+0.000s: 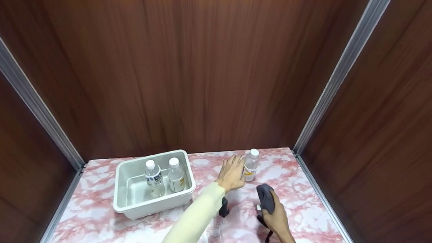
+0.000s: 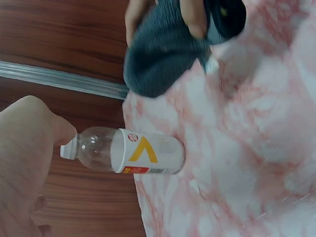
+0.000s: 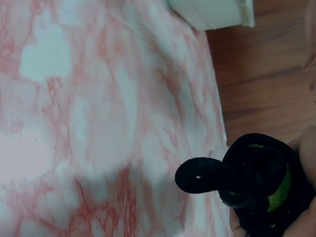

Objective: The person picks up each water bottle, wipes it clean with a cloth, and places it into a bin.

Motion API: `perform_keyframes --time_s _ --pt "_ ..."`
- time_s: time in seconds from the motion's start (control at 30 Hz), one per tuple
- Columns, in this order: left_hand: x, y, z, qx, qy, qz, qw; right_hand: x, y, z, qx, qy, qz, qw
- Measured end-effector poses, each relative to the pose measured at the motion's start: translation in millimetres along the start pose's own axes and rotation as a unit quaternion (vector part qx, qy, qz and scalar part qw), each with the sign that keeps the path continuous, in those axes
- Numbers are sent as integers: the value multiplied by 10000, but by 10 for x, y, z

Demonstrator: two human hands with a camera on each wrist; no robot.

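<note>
My left hand (image 1: 233,173) reaches over the table with its fingers extended, beside a clear plastic bottle (image 1: 251,165) with a white cap. This bottle (image 2: 148,152) carries a white label with a yellow mark; in the left wrist view my thumb overlaps its cap, and I cannot tell if they touch. My right hand (image 1: 276,216), nearer the front, grips a dark grey, soft-looking cloth item (image 1: 266,199). The same cloth item (image 2: 158,59) looks knitted or ribbed. In the right wrist view, the cloth item (image 3: 254,173) shows a black loop and a bit of green.
A light grey plastic bin (image 1: 158,206) stands on the left of the table. Inside it are two upright bottles, one with a blue-marked label (image 1: 154,179) and one with a yellow-marked label (image 1: 176,175). Brown wood-look panels (image 1: 202,74) enclose the marbled pink-and-white table (image 1: 314,202).
</note>
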State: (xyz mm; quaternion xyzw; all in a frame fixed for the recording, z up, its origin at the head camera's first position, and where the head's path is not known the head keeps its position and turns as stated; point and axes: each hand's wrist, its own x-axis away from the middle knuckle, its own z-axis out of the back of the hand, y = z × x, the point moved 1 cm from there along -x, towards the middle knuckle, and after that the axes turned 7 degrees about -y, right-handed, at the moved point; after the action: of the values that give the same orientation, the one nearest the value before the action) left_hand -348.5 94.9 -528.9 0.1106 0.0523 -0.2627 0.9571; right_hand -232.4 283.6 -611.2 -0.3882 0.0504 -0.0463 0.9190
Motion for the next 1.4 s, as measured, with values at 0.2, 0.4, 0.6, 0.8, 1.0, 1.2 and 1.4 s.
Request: perform_keyframes --time_s 0.2,0.4,0.6,0.8,1.0,1.2,1.4 --pt "-277 58 34 -382 -331 106 9987 66 15 75 -154 -52 -116 9998" --pt "-509 174 43 -673 -1009 197 9924 152 90 171 -156 -254 -676 9973" --pt "-530 232 -62 -242 -1343 334 9901 203 156 169 -107 -281 -892 9956" --pt "-518 311 -161 -632 -400 25 9972 206 166 169 -140 -144 -824 9964" --pt "-506 388 -249 -923 107 -222 9954 158 143 192 -171 -41 -763 9969" --pt "-482 334 -367 -1251 1088 -302 9857 138 147 202 -213 -17 -767 9968" --pt "-456 255 -448 -1619 1971 -288 9665 119 175 235 -171 -83 -835 9963"
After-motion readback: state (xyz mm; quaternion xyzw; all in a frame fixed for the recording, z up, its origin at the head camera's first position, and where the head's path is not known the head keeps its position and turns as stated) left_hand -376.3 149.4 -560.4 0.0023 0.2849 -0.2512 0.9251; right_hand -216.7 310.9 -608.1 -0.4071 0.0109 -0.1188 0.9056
